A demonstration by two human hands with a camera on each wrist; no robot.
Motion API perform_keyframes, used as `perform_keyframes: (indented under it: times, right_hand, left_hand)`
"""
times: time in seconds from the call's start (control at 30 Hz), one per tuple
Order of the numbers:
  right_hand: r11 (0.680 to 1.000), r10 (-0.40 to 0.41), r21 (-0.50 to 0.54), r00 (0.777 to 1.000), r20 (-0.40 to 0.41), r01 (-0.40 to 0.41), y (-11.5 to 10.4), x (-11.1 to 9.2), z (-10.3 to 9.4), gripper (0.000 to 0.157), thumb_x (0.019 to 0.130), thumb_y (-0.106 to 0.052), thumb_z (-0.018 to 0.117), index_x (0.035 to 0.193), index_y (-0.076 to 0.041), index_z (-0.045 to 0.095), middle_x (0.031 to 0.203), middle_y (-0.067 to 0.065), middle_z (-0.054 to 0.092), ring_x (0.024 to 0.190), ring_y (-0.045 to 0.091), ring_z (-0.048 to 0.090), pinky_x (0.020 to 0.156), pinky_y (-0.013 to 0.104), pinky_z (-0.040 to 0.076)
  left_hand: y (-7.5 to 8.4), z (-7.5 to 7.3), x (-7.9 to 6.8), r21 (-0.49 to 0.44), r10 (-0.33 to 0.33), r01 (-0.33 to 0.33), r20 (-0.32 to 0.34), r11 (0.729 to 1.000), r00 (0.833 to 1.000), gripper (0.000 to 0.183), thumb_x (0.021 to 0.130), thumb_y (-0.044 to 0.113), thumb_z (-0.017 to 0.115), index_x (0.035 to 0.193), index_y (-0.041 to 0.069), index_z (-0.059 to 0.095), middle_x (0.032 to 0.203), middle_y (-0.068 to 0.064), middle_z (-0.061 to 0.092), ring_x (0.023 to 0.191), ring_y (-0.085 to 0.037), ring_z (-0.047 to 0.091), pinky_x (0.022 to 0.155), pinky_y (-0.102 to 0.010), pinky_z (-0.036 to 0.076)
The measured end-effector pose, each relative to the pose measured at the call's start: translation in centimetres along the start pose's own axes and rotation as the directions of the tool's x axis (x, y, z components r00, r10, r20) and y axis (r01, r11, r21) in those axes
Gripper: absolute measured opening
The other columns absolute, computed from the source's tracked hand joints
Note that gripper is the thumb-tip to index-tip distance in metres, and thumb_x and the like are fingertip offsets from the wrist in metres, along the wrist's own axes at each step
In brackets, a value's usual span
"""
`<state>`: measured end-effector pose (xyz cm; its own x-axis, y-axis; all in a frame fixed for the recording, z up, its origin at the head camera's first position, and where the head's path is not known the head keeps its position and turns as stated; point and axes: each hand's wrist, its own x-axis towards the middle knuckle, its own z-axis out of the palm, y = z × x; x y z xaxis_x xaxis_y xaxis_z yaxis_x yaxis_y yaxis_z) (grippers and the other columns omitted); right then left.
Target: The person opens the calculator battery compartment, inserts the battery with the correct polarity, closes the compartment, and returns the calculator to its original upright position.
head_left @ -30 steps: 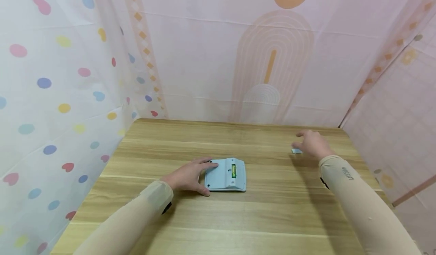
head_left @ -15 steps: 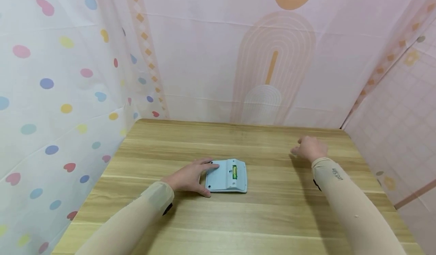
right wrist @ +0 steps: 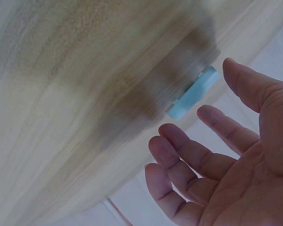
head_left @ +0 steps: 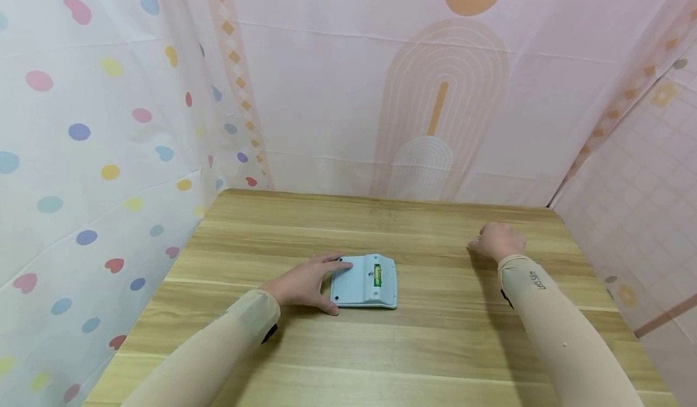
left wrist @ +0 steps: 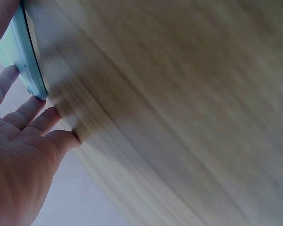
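A light-blue calculator (head_left: 351, 283) lies face down on the wooden table, the wedge of its back raised toward the right. Its battery slot is uncovered and holds a green battery (head_left: 377, 275). My left hand (head_left: 302, 283) grips the calculator's left end, thumb at the near corner, a finger on top. At the right, my right hand (head_left: 498, 242) is low over the table. In the right wrist view a small light-blue battery cover (right wrist: 193, 94) lies just beyond the tips of its loosely bent fingers, between thumb and index finger. From the head, the hand mostly hides the cover.
The wooden table (head_left: 414, 346) reaches back to a pale pink curtain (head_left: 327, 104). A dotted curtain (head_left: 98, 201) hangs along the left side and a checked one (head_left: 642, 213) along the right.
My right hand has come down slightly over the battery cover, its thumb and fingers drawn closer together, and the cover has gone from plain sight. Left hand and calculator have stayed in place.
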<state>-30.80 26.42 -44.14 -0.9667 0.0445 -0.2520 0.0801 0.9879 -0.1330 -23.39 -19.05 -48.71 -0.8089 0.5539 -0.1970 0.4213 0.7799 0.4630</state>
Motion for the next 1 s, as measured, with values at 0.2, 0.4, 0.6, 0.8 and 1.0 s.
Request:
perform_keyframes:
  times: [0.2,0.4,0.6,0.8,1.0]
  right_hand:
    - [1.0,0.009,0.0,1.0,-0.01,-0.009,-0.1,0.1,0.4,0.063,0.099,-0.05,0.069,0.14,-0.002,0.065,0.142,0.025,0.067,0.111,0.04,0.071,0.077,0.047,0.056]
    - [1.0,0.015,0.016,1.0,-0.015,-0.015,-0.2,-0.1,0.7,0.055,0.1,-0.046,0.069,0.134,-0.003,0.069,0.138,0.025,0.069,0.1,0.035,0.07,0.077,0.048,0.055]
    - [0.999,0.026,0.024,0.999,-0.024,-0.025,-0.3,0.1,1.0,0.047,0.099,-0.042,0.068,0.125,-0.003,0.073,0.129,0.025,0.073,0.091,0.032,0.067,0.077,0.05,0.055]
    - [1.0,-0.001,0.005,0.999,-0.033,0.001,-0.5,0.6,1.1,0.039,0.097,-0.04,0.071,0.112,-0.004,0.076,0.12,0.023,0.075,0.085,0.029,0.065,0.072,0.047,0.055]
    - [0.998,-0.053,-0.022,0.999,-0.012,0.052,-0.6,0.9,1.3,0.032,0.099,-0.037,0.07,0.103,-0.006,0.078,0.109,0.018,0.078,0.08,0.026,0.063,0.072,0.048,0.056]
  left_hand:
    - [0.1,0.0,0.0,-0.023,-0.004,0.004,0.01,1.0,1.0,0.1,0.079,0.052,0.094,0.164,0.034,0.044,0.179,-0.005,0.026,0.162,-0.039,0.03,0.127,-0.061,0.035]
    - [0.2,0.3,0.1,-0.009,-0.004,0.004,0.014,1.0,1.0,0.1,0.079,0.053,0.093,0.164,0.034,0.044,0.178,-0.005,0.026,0.162,-0.039,0.031,0.127,-0.06,0.035]
    - [0.1,0.3,0.5,-0.001,-0.005,0.005,0.015,1.0,1.0,0.099,0.079,0.054,0.093,0.164,0.035,0.044,0.178,-0.004,0.027,0.162,-0.038,0.03,0.127,-0.06,0.035]
    - [-0.1,0.2,0.6,-0.007,-0.009,0.009,0.013,1.0,1.0,0.099,0.079,0.052,0.094,0.163,0.034,0.045,0.178,-0.006,0.028,0.162,-0.039,0.031,0.127,-0.061,0.034]
    - [-0.2,0.3,0.5,-0.013,-0.017,0.017,0.013,1.0,1.0,0.099,0.078,0.053,0.094,0.163,0.035,0.046,0.178,-0.007,0.028,0.162,-0.04,0.031,0.127,-0.062,0.034]
